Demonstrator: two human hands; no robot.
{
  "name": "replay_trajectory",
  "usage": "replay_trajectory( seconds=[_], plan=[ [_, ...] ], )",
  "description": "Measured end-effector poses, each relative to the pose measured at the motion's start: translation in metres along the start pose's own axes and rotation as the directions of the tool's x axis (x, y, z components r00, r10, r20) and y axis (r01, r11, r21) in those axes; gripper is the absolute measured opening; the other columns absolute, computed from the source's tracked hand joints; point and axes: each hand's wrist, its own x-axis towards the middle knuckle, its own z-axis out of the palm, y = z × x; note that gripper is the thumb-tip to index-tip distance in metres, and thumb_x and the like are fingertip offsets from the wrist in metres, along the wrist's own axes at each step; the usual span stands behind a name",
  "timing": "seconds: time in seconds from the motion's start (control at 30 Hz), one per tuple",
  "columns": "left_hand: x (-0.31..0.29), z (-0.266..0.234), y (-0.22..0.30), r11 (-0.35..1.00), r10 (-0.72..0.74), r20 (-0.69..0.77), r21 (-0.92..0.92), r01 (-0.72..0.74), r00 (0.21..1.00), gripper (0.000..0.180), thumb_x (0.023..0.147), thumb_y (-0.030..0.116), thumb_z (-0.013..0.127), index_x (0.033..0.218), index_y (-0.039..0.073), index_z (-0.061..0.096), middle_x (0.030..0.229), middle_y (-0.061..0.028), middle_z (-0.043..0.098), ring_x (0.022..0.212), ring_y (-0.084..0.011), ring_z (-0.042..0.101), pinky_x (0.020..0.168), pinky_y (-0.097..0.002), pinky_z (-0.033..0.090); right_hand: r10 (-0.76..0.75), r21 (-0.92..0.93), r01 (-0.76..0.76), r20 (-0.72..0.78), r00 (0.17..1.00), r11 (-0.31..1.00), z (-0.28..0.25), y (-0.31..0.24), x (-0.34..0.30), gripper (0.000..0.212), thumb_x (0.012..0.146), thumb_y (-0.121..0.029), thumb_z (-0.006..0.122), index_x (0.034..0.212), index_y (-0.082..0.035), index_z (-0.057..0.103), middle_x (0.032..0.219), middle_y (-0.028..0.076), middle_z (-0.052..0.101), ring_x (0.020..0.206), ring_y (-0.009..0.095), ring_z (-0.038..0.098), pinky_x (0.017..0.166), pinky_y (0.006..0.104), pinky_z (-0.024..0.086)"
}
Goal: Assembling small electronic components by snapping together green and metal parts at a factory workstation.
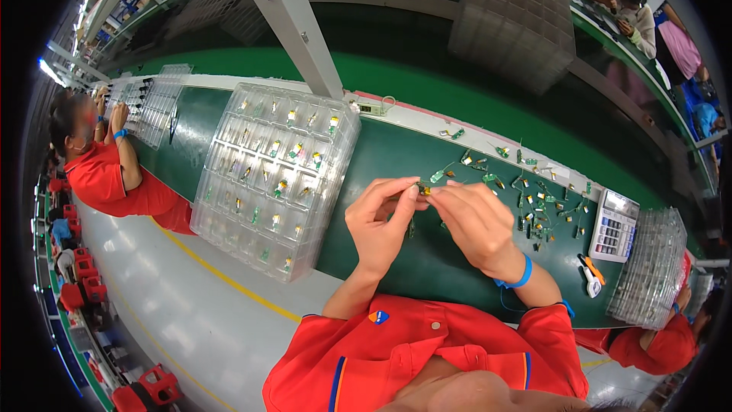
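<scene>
Between the fingertips of both hands, above the green mat [366, 240], I hold a small circuit board [424, 189] with a yellow part on it. My left hand [379, 217] pinches it from one side with thumb and forefinger. My right hand [476, 221] closes on it from the other side, a blue wrist strap [520, 273] around that wrist. Several loose green circuit boards [543, 202], some with thin wires, lie scattered to the right of my hands. Left of me stands a stack of clear compartment trays [267, 175]; boards sit in many of the top compartments.
A calculator [614, 226], an orange-handled tool [592, 268] and a second stack of clear trays [652, 267] are at the right. A white ledge [450, 127] and a metal post [293, 23] border the far side. Co-workers in red [126, 175] sit on both sides.
</scene>
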Motion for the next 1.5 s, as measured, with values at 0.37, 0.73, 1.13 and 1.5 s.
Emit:
replay_trajectory(
  seconds=[0.37,0.73,1.13,1.5],
  plan=[
    [0.006,-0.006,0.005,0.949,-0.264,0.114,-0.148,0.279,0.958,0.011,0.087,-0.004,0.059,0.097,-0.008,0.063,0.086,-0.0126,0.065,0.076,-0.0179,0.067,0.068,-0.0266,0.058,0.074,-0.076,-0.065,0.128,0.989,0.995,-0.008,-0.007,0.002,0.030,0.065,0.008,0.070,0.094,0.004,0.062,0.088,0.012,0.064,0.076,0.026,0.061,0.066,0.0340,0.054],
    [0.000,0.001,0.008,0.975,-0.145,0.077,-0.157,0.156,0.986,0.010,0.087,-0.003,0.060,0.096,-0.008,0.063,0.086,-0.0114,0.065,0.074,-0.0176,0.067,0.067,-0.0270,0.058,0.467,0.334,-0.487,0.145,0.872,0.807,-0.008,-0.005,0.005,0.009,0.074,-0.001,0.072,0.082,-0.001,0.067,0.077,0.008,0.065,0.069,0.017,0.059,0.065,0.0263,0.045],
    [0.004,-0.006,0.013,0.994,-0.068,0.158,-0.069,0.080,0.985,0.012,0.088,-0.003,0.058,0.097,-0.008,0.065,0.089,-0.0146,0.064,0.077,-0.0210,0.067,0.068,-0.0282,0.058,0.566,0.536,-0.609,0.268,0.779,0.585,-0.002,0.003,-0.002,0.008,0.079,0.000,0.069,0.086,0.002,0.065,0.083,0.006,0.063,0.078,0.013,0.057,0.070,0.0251,0.047],
    [0.008,-0.012,0.000,0.977,0.088,0.228,-0.208,-0.040,0.970,0.014,0.083,-0.009,0.062,0.097,-0.005,0.062,0.091,-0.0145,0.063,0.079,-0.0183,0.066,0.069,-0.0273,0.057,0.371,0.416,-0.384,0.114,0.921,0.824,-0.002,-0.002,0.000,0.013,0.076,0.000,0.072,0.088,0.001,0.066,0.086,0.009,0.064,0.075,0.016,0.060,0.070,0.0278,0.049]
  ],
)
